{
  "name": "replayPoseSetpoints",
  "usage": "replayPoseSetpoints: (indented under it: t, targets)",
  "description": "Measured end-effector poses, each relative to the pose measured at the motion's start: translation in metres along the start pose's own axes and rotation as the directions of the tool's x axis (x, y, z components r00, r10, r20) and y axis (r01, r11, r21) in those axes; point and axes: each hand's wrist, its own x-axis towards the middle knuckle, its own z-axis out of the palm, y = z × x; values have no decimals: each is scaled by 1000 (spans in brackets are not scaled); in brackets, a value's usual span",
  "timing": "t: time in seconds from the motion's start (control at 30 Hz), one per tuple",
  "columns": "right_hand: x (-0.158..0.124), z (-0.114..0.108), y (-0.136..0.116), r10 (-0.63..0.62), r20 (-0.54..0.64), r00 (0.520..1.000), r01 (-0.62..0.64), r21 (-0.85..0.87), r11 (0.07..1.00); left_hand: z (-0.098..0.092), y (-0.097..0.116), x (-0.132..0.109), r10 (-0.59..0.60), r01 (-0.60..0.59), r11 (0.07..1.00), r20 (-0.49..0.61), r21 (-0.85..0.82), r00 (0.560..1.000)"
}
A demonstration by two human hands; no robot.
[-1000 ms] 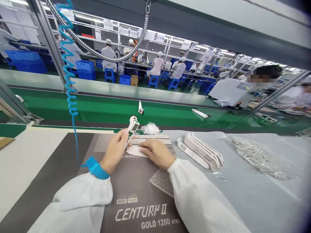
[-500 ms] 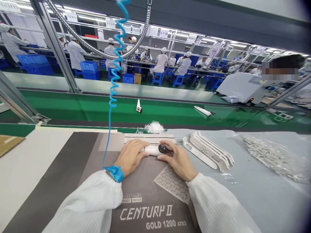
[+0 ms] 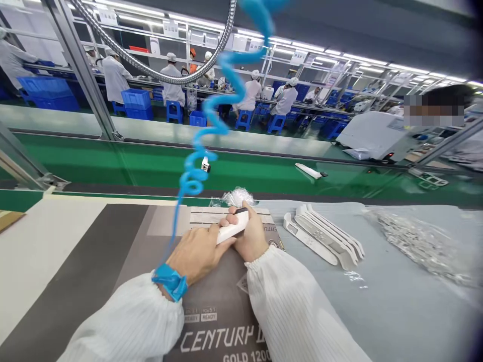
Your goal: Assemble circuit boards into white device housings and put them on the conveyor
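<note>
White plastic part (image 3: pixel 233 227) in 2 hands (image 3: pixel 198 254) (image 3: pixel 251 236); clear bag (image 3: pixel 422 246) holds silvery pieces (image 3: pixel 426 249).

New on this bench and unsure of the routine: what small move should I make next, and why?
Probably turn the white part to inspect its dark end before releasing it: your left hand and right hand both grasp it, so it looks secure enough to turn.

The casing (image 3: pixel 233 227) is smooth, faintly glossy white plastic. The sleeve (image 3: pixel 290 306) is matt, finely ribbed white cloth, and the wrist strap (image 3: pixel 169 281) is matt blue fabric. The coiled cord (image 3: pixel 192 181) is glossy blue plastic, the box (image 3: pixel 147 241) is matt printed card, and the flexible hose (image 3: pixel 158 75) is ribbed bright metal.
</note>
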Motion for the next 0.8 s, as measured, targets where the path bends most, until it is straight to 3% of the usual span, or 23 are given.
replayPoseSetpoints:
  t: [0.1, 0.17, 0.23, 0.33, 0.43, 0.5, 0.57, 0.7, 0.8]
  targets:
    - [-6, 0, 1, -20, 177, 984, 31, -56, 998, -6, -5, 3, -64, 70, 996, -102, 58, 993]
    - [-9, 2, 9, -37, 252, 967, 62, -94, 994, -6, -5, 3, -25, 32, 999, -225, 25, 974]
    - [-8, 3, 21, -42, 274, 961, 70, -93, 993, -2, -1, 1, 42, -37, 999, -326, 24, 944]
    - [-5, 3, 35, -76, 243, 967, 92, -53, 994, 2, 3, 1, 158, -113, 984, -386, 136, 909]
    - [-9, 3, 36, -97, 274, 957, 121, -72, 990, -3, -2, 6, 135, -54, 980, -433, 194, 891]
    - [-12, 4, 31, -132, 322, 937, 160, -61, 985, -8, -10, 11, 17, 40, 991, -414, 128, 910]
    - [-15, 3, 23, -184, 326, 927, 202, -22, 979, -13, -18, 11, -49, 56, 998, -308, 14, 950]
    - [-10, -3, 15, -227, 140, 964, 229, -4, 973, -16, -24, -1, 71, -87, 983, -102, -162, 992]
    - [-4, -9, 18, -207, 46, 977, 211, -134, 968, -32, -34, 0, 52, -54, 967, -15, -250, 999]
